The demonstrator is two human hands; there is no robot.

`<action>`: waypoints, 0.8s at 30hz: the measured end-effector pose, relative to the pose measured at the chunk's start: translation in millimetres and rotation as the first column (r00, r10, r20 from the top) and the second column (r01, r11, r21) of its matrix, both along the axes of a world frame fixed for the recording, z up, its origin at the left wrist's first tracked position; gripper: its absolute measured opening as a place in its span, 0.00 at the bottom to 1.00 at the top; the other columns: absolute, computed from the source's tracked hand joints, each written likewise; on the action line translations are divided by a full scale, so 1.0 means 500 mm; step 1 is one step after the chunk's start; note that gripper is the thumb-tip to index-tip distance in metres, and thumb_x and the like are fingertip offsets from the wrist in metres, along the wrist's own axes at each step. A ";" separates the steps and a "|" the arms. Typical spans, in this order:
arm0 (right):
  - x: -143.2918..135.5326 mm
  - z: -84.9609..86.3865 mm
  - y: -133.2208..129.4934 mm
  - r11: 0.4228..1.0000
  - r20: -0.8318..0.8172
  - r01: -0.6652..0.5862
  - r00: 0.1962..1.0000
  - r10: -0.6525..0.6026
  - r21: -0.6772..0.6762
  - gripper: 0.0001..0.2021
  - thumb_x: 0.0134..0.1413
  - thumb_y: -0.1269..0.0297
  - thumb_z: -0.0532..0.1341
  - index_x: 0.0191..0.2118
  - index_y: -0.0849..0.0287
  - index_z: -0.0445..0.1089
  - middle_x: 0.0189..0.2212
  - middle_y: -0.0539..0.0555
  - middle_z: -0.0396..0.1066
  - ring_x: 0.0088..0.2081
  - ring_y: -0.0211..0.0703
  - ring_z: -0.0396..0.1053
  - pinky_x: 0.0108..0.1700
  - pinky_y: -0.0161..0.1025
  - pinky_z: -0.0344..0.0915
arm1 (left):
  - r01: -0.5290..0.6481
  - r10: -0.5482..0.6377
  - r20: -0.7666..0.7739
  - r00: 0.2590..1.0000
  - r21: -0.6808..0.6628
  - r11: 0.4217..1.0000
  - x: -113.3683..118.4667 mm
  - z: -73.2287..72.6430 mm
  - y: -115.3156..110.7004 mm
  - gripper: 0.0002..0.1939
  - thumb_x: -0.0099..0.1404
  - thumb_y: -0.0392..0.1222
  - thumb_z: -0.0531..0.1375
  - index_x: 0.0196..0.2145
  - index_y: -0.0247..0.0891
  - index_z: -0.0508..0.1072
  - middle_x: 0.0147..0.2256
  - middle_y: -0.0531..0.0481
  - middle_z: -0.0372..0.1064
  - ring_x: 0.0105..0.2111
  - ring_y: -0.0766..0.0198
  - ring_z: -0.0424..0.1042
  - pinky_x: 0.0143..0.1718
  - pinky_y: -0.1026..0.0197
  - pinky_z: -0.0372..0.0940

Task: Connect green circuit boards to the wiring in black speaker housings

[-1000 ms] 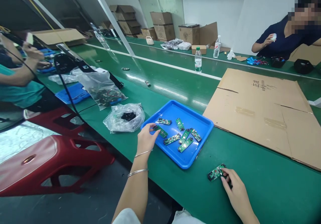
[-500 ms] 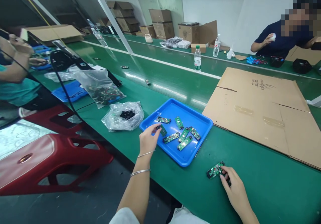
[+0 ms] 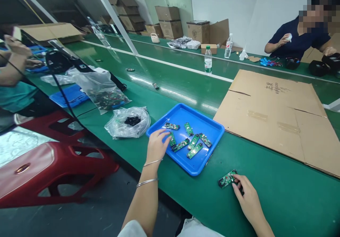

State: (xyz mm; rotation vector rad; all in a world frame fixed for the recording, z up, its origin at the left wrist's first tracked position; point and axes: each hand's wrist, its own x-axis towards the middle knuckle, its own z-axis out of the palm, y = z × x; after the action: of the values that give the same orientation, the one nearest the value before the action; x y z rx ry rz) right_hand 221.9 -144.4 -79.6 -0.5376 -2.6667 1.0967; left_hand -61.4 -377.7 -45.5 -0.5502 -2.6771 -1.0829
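At the near left edge of the blue tray (image 3: 190,167), my left hand (image 3: 156,145) is open, thumb and fingers apart. Right beside its fingertips, a green circuit board (image 3: 172,139) lies in the tray. Several more boards are spread around it, such as a populated one (image 3: 180,145) and a plain green one (image 3: 195,151). To the right of the tray, my right hand (image 3: 247,194) pinches the right end of another circuit board (image 3: 226,179), just over the green tabletop.
Left of the tray is a clear plastic bag (image 3: 117,123) with small black parts. Behind it sits a bag of boards (image 3: 107,97). Flat cardboard (image 3: 271,123) covers the right side. A water bottle (image 3: 208,62) stands farther back; a co-worker (image 3: 287,35) sits opposite.
My left hand has let go of the circuit board, which now lies in the tray. My right hand keeps its board in nearly the same place.
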 end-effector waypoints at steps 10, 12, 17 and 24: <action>0.000 -0.001 -0.002 1.000 -0.017 0.001 1.000 -0.001 -0.005 0.11 0.59 0.60 0.50 0.44 0.56 0.65 0.32 0.53 0.67 0.31 0.39 0.67 0.34 0.36 0.68 | 0.183 -0.207 0.318 0.925 0.105 0.978 0.042 -0.005 0.057 0.12 0.49 0.36 0.59 0.32 0.39 0.77 0.36 0.44 0.76 0.41 0.50 0.72 0.49 0.47 0.61; 0.000 0.001 -0.003 1.000 -0.022 0.004 1.000 -0.004 -0.007 0.11 0.59 0.60 0.50 0.44 0.56 0.65 0.32 0.53 0.67 0.31 0.40 0.67 0.34 0.37 0.68 | 0.119 -0.175 0.374 0.911 0.168 0.979 0.039 -0.003 0.052 0.12 0.51 0.39 0.59 0.35 0.38 0.76 0.37 0.44 0.76 0.41 0.50 0.72 0.47 0.48 0.63; 0.000 0.005 -0.004 1.000 -0.029 -0.004 1.000 0.003 -0.013 0.11 0.59 0.60 0.50 0.44 0.56 0.65 0.32 0.53 0.67 0.31 0.41 0.67 0.33 0.38 0.68 | -0.051 -0.144 0.530 0.836 0.336 0.940 0.037 0.001 0.042 0.22 0.49 0.48 0.62 0.40 0.31 0.73 0.36 0.39 0.76 0.38 0.51 0.74 0.35 0.54 0.69; 0.000 0.005 -0.004 1.000 -0.038 -0.004 0.999 0.004 -0.008 0.11 0.59 0.60 0.50 0.43 0.56 0.65 0.32 0.54 0.67 0.31 0.41 0.67 0.34 0.38 0.68 | -0.210 -0.185 0.645 0.742 0.485 0.849 0.041 0.003 0.048 0.31 0.40 0.51 0.68 0.39 0.30 0.71 0.30 0.40 0.76 0.33 0.51 0.75 0.24 0.61 0.66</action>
State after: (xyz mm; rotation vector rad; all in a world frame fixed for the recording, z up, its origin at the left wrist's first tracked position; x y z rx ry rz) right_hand 222.0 -146.4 -76.9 -0.5081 -2.6335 1.1082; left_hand -40.8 -353.9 -44.2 -0.0008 -2.6563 -2.2900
